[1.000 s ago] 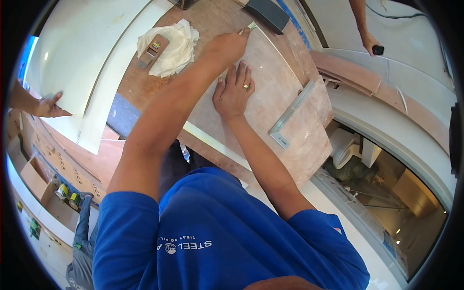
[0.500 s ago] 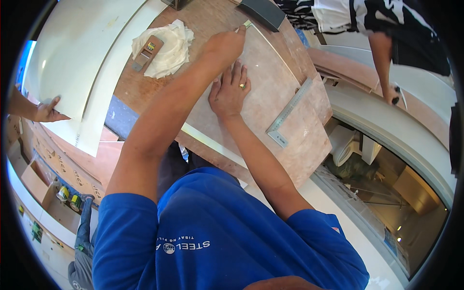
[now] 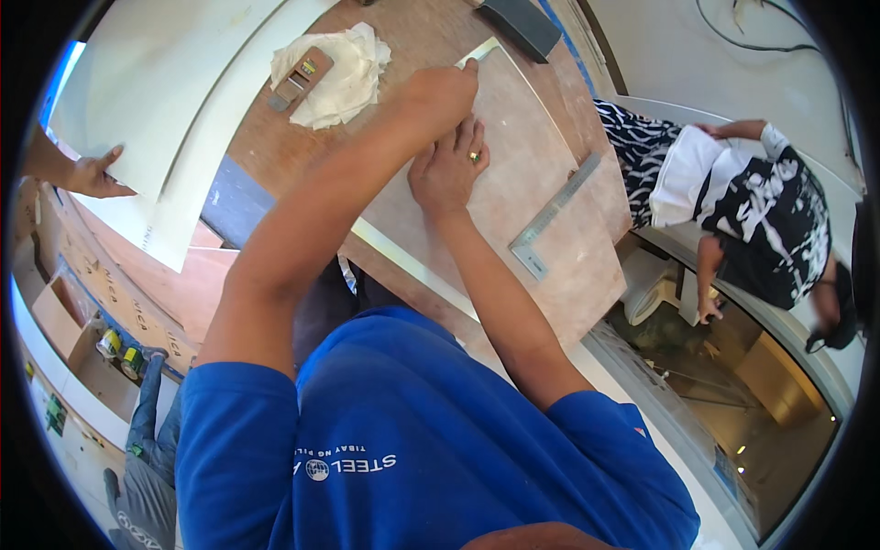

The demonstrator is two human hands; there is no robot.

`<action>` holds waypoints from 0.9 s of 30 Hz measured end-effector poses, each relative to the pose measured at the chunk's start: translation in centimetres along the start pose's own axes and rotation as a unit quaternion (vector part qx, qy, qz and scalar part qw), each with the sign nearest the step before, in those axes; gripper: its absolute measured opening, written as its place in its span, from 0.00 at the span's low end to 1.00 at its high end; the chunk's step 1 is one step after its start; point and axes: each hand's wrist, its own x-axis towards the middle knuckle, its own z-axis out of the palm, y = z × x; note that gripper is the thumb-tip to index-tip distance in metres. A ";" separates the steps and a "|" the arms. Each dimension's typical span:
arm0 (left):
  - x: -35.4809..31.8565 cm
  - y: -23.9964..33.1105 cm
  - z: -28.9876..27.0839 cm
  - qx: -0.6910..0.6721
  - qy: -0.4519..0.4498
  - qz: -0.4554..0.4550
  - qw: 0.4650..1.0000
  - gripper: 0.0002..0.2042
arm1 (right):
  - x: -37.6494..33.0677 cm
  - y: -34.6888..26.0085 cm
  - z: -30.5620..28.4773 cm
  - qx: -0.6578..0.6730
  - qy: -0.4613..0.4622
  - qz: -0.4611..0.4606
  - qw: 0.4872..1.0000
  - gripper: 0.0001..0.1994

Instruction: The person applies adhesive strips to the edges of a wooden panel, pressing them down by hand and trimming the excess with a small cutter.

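Note:
A thin pinkish-brown panel (image 3: 522, 156) with pale edges lies on a brown wooden work surface. My left hand (image 3: 447, 96) is closed in a fist at the panel's far left edge, near its corner; what it grips is hidden by the fingers. Just below it, my right hand (image 3: 449, 174), with a ring, rests flat on the panel, fingers stretched out. To the right of both hands, a metal try square (image 3: 557, 215) lies on the panel. Left of my left hand, a small hand plane (image 3: 301, 79) sits on a crumpled white cloth (image 3: 353, 78).
A dark rectangular block (image 3: 519, 29) lies at the far edge of the work surface. At left, another person's hand (image 3: 99, 176) touches a large white sheet (image 3: 137, 101). A person in black and white clothes (image 3: 761, 202) is at the right, near a toilet (image 3: 646, 298).
My left hand has slid a little toward me along the panel's edge. My right hand stays flat. The view has shifted slightly, and the person at right shows more fully, lower in view.

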 end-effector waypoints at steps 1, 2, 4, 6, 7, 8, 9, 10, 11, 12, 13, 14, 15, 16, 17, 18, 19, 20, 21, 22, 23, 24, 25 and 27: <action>-0.9 -0.1 -0.1 -0.003 -0.004 0.000 1.000 0.32 | -0.2 0.2 0.2 -0.005 0.005 0.001 1.000 0.32; -1.6 -0.2 0.1 -0.006 -0.007 -0.001 1.000 0.31 | -0.3 0.4 0.5 -0.010 0.010 0.001 1.000 0.33; -2.7 -0.5 0.5 -0.010 0.007 0.001 1.000 0.30 | -0.4 0.3 0.6 -0.015 0.017 -0.003 1.000 0.32; -3.3 -0.7 0.6 -0.005 0.014 -0.002 1.000 0.30 | -0.2 -0.1 0.1 -0.015 0.022 -0.012 1.000 0.31; -3.3 -0.4 0.5 0.001 0.014 -0.006 1.000 0.30 | -0.2 -0.3 0.0 -0.022 0.019 -0.009 1.000 0.31; -3.5 -0.4 0.4 0.007 0.015 -0.009 1.000 0.30 | -0.2 -0.4 -0.1 -0.028 0.015 -0.006 0.999 0.31; -4.3 -0.8 0.4 0.023 0.000 -0.001 1.000 0.30 | -0.3 -0.7 -0.1 -0.035 0.011 -0.004 0.999 0.32; -5.1 -0.9 0.2 0.036 -0.014 0.013 0.999 0.30 | -0.1 -0.6 -0.1 -0.032 0.022 -0.005 0.999 0.31; -6.2 -0.9 0.3 0.047 -0.031 0.023 0.998 0.31 | -0.4 -0.3 0.1 -0.029 0.028 -0.008 0.999 0.31; -7.3 -1.0 0.2 0.031 -0.033 0.004 0.999 0.30 | -0.5 0.0 0.3 -0.026 0.032 -0.011 0.999 0.31; -8.8 -1.3 -0.3 0.019 -0.036 -0.015 0.999 0.30 | -0.6 -0.2 0.3 -0.019 0.035 -0.007 0.999 0.31; -9.8 -1.5 -0.4 0.007 -0.039 -0.034 0.999 0.29 | -0.4 -0.4 0.2 -0.012 0.037 -0.003 0.999 0.31; -10.0 -1.7 0.5 0.013 -0.029 -0.023 0.999 0.29 | -0.4 -0.4 0.3 -0.005 0.039 0.001 0.999 0.30; -9.9 -1.7 0.8 0.021 -0.013 -0.014 1.000 0.28 | -0.4 -0.4 0.3 -0.010 0.042 -0.003 0.999 0.30; -10.0 -1.9 1.0 0.028 0.004 -0.005 1.000 0.28 | -0.4 -0.5 0.5 -0.015 0.046 -0.007 0.999 0.30; -10.6 -2.4 1.1 0.036 -0.011 -0.013 0.999 0.28 | -0.4 -0.6 0.5 -0.019 0.049 -0.011 0.999 0.30; -11.5 -2.1 0.0 0.042 -0.029 -0.018 0.999 0.27 | -0.5 -0.6 0.5 -0.020 0.050 -0.007 0.999 0.30; -12.2 -1.8 -0.3 0.048 -0.046 -0.024 0.998 0.27 | -0.5 -0.4 0.6 -0.021 0.051 -0.006 0.998 0.30; -13.5 -1.9 0.1 0.049 -0.050 -0.037 0.997 0.27 | -0.4 -0.2 0.5 -0.022 0.052 -0.005 0.998 0.30; -15.2 -2.6 0.3 0.052 -0.057 -0.048 0.996 0.28 | -0.4 -0.3 0.4 -0.022 0.053 -0.008 0.998 0.30; -16.4 -3.0 0.6 0.055 -0.064 -0.060 0.995 0.28 | -0.3 -0.5 0.2 -0.022 0.055 -0.010 0.998 0.30; -16.6 -2.9 1.0 0.056 -0.065 -0.061 0.994 0.29 | -0.4 -0.5 0.2 -0.022 0.056 -0.013 0.998 0.31; -16.8 -2.7 1.0 0.060 -0.061 -0.065 0.994 0.29 | -0.3 -0.6 0.4 -0.022 0.049 -0.008 0.999 0.31; -17.4 -2.7 0.7 0.063 -0.061 -0.072 0.994 0.31 | -0.4 -0.5 0.7 -0.024 0.034 0.002 0.999 0.32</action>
